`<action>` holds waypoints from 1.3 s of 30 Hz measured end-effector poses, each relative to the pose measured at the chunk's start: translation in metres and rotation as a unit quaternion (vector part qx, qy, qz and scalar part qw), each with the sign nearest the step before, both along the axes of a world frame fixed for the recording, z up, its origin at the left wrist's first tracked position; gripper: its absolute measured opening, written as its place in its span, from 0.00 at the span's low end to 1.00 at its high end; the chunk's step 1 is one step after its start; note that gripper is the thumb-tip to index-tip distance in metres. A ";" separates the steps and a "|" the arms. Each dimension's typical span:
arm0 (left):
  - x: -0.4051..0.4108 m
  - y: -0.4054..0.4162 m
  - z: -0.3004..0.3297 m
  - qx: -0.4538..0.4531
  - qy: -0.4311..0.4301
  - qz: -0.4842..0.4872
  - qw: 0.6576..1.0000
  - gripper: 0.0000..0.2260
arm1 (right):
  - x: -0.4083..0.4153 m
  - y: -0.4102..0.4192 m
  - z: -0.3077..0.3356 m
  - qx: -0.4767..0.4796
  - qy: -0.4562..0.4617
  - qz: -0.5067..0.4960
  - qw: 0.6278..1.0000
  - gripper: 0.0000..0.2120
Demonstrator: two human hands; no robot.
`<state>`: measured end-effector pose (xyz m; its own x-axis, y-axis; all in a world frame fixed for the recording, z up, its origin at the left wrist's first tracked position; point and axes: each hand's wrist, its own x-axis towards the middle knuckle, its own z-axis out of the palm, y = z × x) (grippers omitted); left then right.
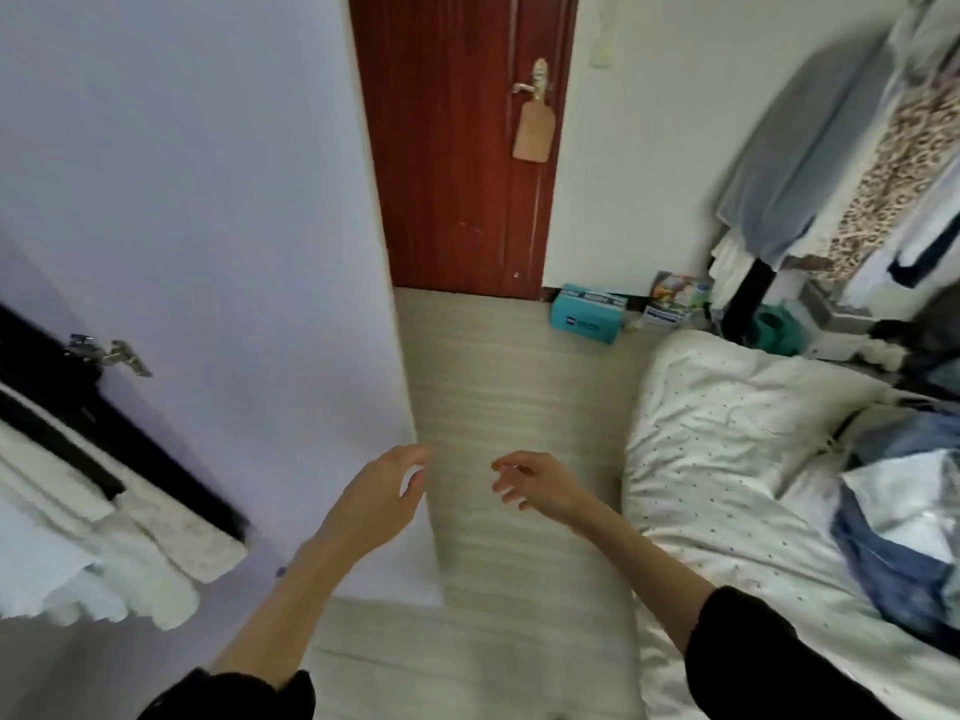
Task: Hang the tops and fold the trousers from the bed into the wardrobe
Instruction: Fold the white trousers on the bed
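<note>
A heap of blue clothes (893,522), seemingly denim with something pale on top, is seen at the right edge of the bed (727,433); it is too crumpled for any long axis or heading to be told. Nothing is held: the left hand (374,504) and right hand (540,485) hang over the floor (498,366) beside the open wardrobe door (234,252), fingers loosely spread. A step between garments is judged; a reach right to the heap is called for next.

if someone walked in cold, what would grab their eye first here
Probably the two empty hands, the left hand and right hand, reaching out over the pale floor. Behind them stands the red-brown door, with the open white wardrobe door to the left. At right, blue clothes lie heaped on the dotted white bed.
</note>
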<state>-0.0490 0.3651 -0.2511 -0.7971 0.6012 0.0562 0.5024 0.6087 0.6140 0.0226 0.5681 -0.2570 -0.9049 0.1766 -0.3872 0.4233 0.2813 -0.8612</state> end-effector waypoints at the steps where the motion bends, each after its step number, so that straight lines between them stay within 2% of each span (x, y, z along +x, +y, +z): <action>1: 0.006 0.031 0.001 0.004 -0.002 -0.038 0.999 0.10 | 0.017 0.025 0.000 -0.008 0.001 -0.042 0.999 0.13; 3: 0.020 0.096 0.003 -0.012 -0.007 -0.097 0.995 0.10 | 0.051 0.077 0.002 -0.022 0.006 -0.118 0.993 0.12; 7: 0.046 0.217 -0.011 -0.026 -0.033 -0.178 0.983 0.23 | 0.116 0.175 -0.006 -0.015 0.013 -0.231 0.973 0.13; 12: 0.086 0.345 -0.034 -0.034 -0.047 -0.263 0.963 0.13 | 0.184 0.277 -0.022 -0.019 -0.008 -0.327 0.945 0.13; 18: 0.125 0.459 -0.057 -0.061 -0.072 -0.362 0.927 0.14 | 0.243 0.359 -0.032 -0.034 -0.034 -0.449 0.892 0.12; 24: 0.153 0.583 -0.074 -0.061 -0.060 -0.463 0.882 0.15 | 0.293 0.450 -0.047 0.149 -0.086 -0.512 0.842 0.14; 29: 0.166 0.678 -0.096 -0.072 -0.071 -0.530 0.842 0.17 | 0.311 0.526 -0.052 0.210 -0.128 -0.564 0.788 0.15; 36: 0.190 0.801 -0.127 -0.083 0.009 -0.612 0.786 0.22 | 0.324 0.644 -0.068 0.357 -0.236 -0.600 0.675 0.31; 39: 0.202 0.832 -0.144 -0.133 0.060 -0.660 0.737 0.24 | 0.326 0.677 -0.080 0.349 -0.264 -0.587 0.681 0.43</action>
